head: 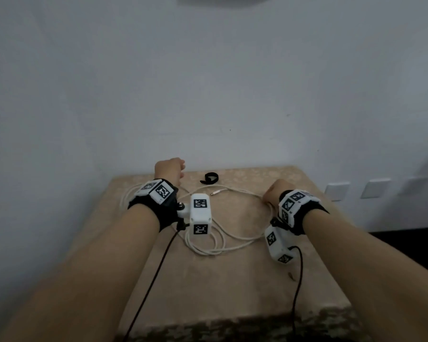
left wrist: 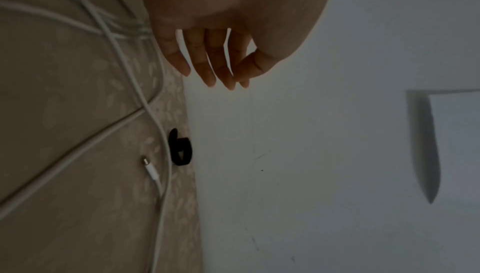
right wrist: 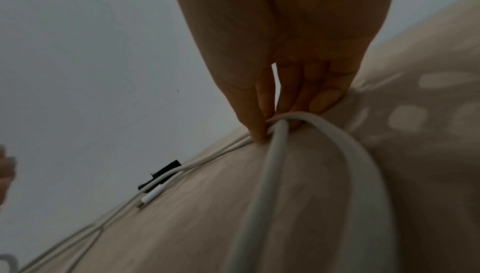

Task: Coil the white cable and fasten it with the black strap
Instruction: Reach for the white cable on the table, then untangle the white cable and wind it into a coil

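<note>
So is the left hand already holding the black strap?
No. In the left wrist view the left hand hangs with loose fingers holding nothing, while the black strap lies apart on the table.

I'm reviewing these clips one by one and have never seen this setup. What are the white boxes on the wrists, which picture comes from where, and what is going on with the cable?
No robot here: a person works with two bare hands. The white boxes with black-and-white patterns are strapped to the wrists; going by the rig description, they would be the wrist cameras. The wide picture comes from a camera worn on the head; the other two look along each hand at the fingers.

On the beige patterned table lies the white cable, spread in loose loops, its plug end free. The black strap lies untouched near the far edge.

The right hand pinches a bend of the cable at the table surface. The left hand hangs above the table with relaxed fingers, holding nothing. So the coiling is barely begun.
</note>
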